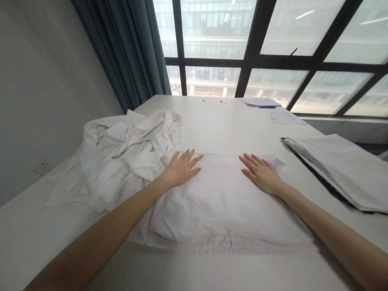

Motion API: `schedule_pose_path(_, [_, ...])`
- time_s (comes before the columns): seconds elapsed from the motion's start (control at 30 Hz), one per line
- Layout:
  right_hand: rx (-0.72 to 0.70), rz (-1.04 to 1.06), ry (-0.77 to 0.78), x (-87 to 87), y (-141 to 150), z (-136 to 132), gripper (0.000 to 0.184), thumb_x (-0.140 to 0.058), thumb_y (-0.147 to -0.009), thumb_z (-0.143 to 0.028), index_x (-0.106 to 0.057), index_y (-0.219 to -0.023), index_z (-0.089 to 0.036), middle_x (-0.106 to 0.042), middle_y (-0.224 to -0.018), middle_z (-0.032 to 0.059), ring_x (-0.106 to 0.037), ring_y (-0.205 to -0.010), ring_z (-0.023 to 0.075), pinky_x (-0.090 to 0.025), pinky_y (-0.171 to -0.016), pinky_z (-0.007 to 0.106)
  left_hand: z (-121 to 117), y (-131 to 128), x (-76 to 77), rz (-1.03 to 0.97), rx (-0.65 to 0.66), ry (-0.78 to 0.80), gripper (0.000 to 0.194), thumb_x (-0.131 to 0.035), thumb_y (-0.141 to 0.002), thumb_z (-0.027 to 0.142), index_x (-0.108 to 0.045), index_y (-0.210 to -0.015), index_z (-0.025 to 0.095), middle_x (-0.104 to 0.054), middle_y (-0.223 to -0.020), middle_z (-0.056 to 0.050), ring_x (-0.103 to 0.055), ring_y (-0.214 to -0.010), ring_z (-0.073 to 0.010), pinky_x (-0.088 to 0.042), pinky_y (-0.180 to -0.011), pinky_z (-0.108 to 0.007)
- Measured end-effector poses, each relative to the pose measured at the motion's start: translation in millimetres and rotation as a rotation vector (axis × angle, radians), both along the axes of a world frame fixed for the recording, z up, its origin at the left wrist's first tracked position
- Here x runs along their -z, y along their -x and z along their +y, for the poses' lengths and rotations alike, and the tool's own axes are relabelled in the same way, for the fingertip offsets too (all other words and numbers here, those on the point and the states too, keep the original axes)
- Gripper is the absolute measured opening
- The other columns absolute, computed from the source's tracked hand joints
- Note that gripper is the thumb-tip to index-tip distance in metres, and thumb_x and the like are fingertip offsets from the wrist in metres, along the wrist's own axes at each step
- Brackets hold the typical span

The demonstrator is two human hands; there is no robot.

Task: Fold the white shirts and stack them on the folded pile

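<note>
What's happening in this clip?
A person's bare left hand and bare right hand rest palm down, fingers spread, on a wide, wrinkled white cloth laid across a smooth white table. Neither hand grips it. A crumpled heap of white fabric lies to the left, and a flat white fabric stack sits apart at the right.

A: How was the left hand (181, 169) posed?
B: It lay palm down, splayed, thumb turned inward.
A: And the right hand (263, 176)?
B: That one lay palm down too, thumb inward, well apart from the left.
A: Arm position?
B: Left forearm (112, 230) and right forearm (327, 232) were bare, slanting forward and inward.
</note>
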State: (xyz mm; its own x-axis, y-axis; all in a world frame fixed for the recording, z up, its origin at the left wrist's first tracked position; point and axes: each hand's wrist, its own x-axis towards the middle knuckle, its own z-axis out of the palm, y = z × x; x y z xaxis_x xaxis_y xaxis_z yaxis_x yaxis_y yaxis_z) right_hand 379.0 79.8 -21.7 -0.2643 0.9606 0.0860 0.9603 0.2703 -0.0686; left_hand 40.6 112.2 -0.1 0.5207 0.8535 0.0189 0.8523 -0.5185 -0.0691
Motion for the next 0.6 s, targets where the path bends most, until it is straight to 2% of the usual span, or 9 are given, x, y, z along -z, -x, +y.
schedule_pose_path(0.13, [0.077,-0.061,0.004,-0.2,-9.9,-2.9,0.061,-0.022,-0.099,-0.056,-0.031,-0.154,-0.029,-0.027,-0.161,0.0027,-0.024,-0.147,0.0292,-0.027,-0.115,0.056,5.9,16.9,-1.8,0.033,-0.066,-0.012,0.061,-0.034,-0.100,0.056,-0.028,-0.154,0.029,-0.025,-0.161,-0.013,-0.022,-0.148,-0.0328,-0.019,-0.115,-0.059])
schedule_pose_path(0.33, [0.168,-0.099,-0.059,4.5,-26.0,-6.1,0.062,-0.026,-0.099,-0.057,-0.036,-0.152,-0.027,-0.032,-0.159,0.0056,-0.031,-0.145,0.0283,-0.028,-0.115,0.051,7.5,42.7,-4.2,0.065,-0.184,-0.075,0.062,-0.032,-0.100,0.056,-0.032,-0.154,0.024,-0.029,-0.159,-0.015,-0.026,-0.147,-0.0340,-0.024,-0.112,-0.059])
schedule_pose_path(0.43, [0.187,-0.104,-0.093,4.2,-25.6,-7.4,0.062,-0.027,-0.099,-0.055,-0.039,-0.150,-0.023,-0.037,-0.157,0.0085,-0.035,-0.143,0.0286,-0.029,-0.114,0.051,6.2,46.5,-2.8,0.061,-0.204,-0.125,0.060,-0.032,-0.101,0.053,-0.035,-0.152,0.022,-0.031,-0.158,-0.015,-0.026,-0.147,-0.0334,-0.025,-0.112,-0.056])
schedule_pose_path(0.6, [0.218,-0.111,-0.224,1.9,-19.6,-11.9,0.054,-0.031,-0.100,-0.046,-0.051,-0.140,-0.017,-0.052,-0.146,0.0134,-0.043,-0.137,0.0311,-0.033,-0.110,0.054,3.9,43.6,-0.8,0.064,-0.196,-0.182,0.058,-0.033,-0.101,0.049,-0.039,-0.150,0.018,-0.034,-0.156,-0.016,-0.028,-0.146,-0.0318,-0.024,-0.113,-0.054])
